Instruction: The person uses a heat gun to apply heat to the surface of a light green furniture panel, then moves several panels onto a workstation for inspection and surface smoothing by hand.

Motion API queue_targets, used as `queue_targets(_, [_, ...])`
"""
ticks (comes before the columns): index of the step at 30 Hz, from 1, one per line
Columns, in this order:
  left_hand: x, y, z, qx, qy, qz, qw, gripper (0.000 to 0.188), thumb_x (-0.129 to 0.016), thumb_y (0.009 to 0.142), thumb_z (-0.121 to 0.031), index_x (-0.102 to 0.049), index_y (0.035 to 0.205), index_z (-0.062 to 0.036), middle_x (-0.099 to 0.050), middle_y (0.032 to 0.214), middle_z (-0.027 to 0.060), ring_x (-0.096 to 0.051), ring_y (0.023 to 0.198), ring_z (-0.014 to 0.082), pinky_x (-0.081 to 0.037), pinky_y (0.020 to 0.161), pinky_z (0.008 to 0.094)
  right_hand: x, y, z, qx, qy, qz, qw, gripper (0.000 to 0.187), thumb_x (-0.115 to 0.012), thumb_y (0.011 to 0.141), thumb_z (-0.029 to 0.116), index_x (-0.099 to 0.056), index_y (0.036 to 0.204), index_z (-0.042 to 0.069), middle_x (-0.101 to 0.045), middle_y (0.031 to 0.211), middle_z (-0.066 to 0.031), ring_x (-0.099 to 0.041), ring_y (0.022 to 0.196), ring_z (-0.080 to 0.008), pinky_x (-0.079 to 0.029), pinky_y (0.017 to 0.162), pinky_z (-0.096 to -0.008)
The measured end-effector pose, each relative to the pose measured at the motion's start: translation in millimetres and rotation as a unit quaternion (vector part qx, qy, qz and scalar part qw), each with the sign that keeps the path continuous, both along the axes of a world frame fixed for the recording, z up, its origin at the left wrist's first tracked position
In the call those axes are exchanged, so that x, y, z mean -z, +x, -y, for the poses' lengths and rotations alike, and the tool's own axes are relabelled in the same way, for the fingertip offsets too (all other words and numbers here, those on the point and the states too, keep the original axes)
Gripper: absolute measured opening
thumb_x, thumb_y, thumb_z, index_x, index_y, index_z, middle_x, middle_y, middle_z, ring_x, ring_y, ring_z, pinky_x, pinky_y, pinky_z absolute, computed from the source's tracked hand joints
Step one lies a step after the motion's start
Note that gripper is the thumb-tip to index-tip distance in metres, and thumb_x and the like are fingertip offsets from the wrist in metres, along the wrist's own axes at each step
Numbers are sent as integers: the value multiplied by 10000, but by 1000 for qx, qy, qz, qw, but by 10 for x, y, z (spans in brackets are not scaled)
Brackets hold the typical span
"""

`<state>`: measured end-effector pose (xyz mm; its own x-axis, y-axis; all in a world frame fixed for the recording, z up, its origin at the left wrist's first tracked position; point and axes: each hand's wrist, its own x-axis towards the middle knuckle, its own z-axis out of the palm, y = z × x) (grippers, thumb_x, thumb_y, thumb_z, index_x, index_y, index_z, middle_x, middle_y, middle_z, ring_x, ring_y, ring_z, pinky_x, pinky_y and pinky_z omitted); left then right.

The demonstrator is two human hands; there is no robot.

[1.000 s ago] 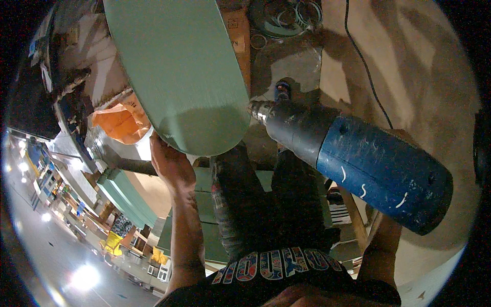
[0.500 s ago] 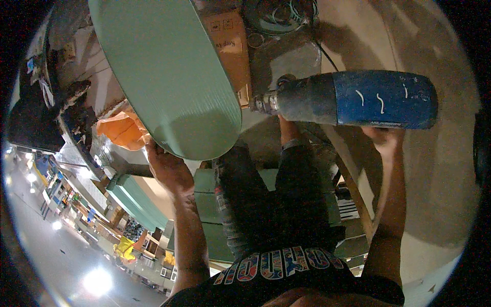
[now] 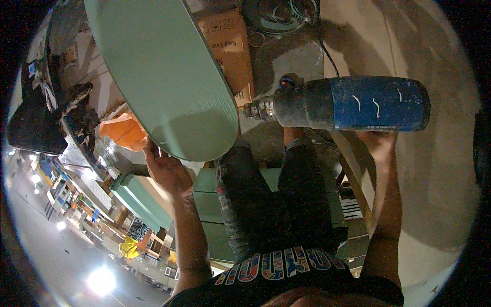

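Note:
A long, pale green panel (image 3: 169, 87) with a rounded near end stretches from the upper left toward me. My left hand (image 3: 166, 171) is closed at its near left edge, with the fingertips partly hidden under it. Next to those fingers lies an orange cloth or sheet (image 3: 124, 132). On the right, my right hand (image 3: 380, 142) grips a blue and black heat gun (image 3: 353, 104) from below; its handle is mostly hidden behind the body. The metal nozzle points left, close to the panel's right edge but apart from it.
A brown cardboard box (image 3: 230, 56) lies beyond the panel, beside coiled cable (image 3: 284, 15). A black cord (image 3: 329, 56) runs down to the heat gun. Green ribbed pieces (image 3: 140, 197) lie by my left forearm. A plain pale wall or board (image 3: 424, 179) stands at right.
The heat gun has shifted slightly left and a little lower, so its nozzle is nearer the panel's edge. My left hand and the panel have barely moved.

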<state>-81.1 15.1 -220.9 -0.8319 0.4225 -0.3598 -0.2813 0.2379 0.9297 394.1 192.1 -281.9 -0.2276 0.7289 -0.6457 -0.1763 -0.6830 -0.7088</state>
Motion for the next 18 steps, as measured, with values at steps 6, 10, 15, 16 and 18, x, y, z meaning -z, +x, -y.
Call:
queue_targets(6, [16,-21,-68,112,-113,-166,973,396,-480,1082,-158,-531,1433,19,-552,1475,163,-543,1336,288,-428,1142,463,-665,-786,-462,-261,272,260,889,374,-802,882,42,-667,1231,27,-735,1161,-125,-713,1052,-251,-577,924,-385])
queue_targets(10, [-109,-32,-306,85,-107,-61,989,446,-542,1059,-153,-493,1474,1,-564,1457,170,-569,1295,296,-453,1115,458,-918,-1324,-482,-413,296,395,765,352,-770,895,128,-671,1217,22,-735,1132,-189,-719,1025,-340,-561,898,-427])
queue_targets(15, [-53,3,-434,47,-40,30,998,546,-642,1009,-162,-465,1509,-32,-599,1407,137,-604,1228,277,-491,1072,441,-988,-1967,-355,-484,338,406,698,394,-743,902,169,-601,1248,45,-687,1048,-259,-657,968,-496,-530,825,-547])
queue_targets(16, [-66,22,-471,33,-23,41,998,552,-681,982,-148,-475,1479,-27,-617,1345,132,-620,1175,260,-510,1026,423,-1024,-2043,-333,-476,340,386,713,395,-743,902,165,-592,1248,50,-681,1030,-259,-650,958,-504,-523,814,-561])
queue_targets(18, [-117,70,-575,5,8,61,998,568,-760,928,-121,-494,1419,-17,-651,1221,121,-653,1069,227,-550,934,387,-1057,-2166,-330,-484,348,376,710,413,-739,905,157,-581,1272,49,-685,1052,-269,-650,960,-510,-528,813,-552])
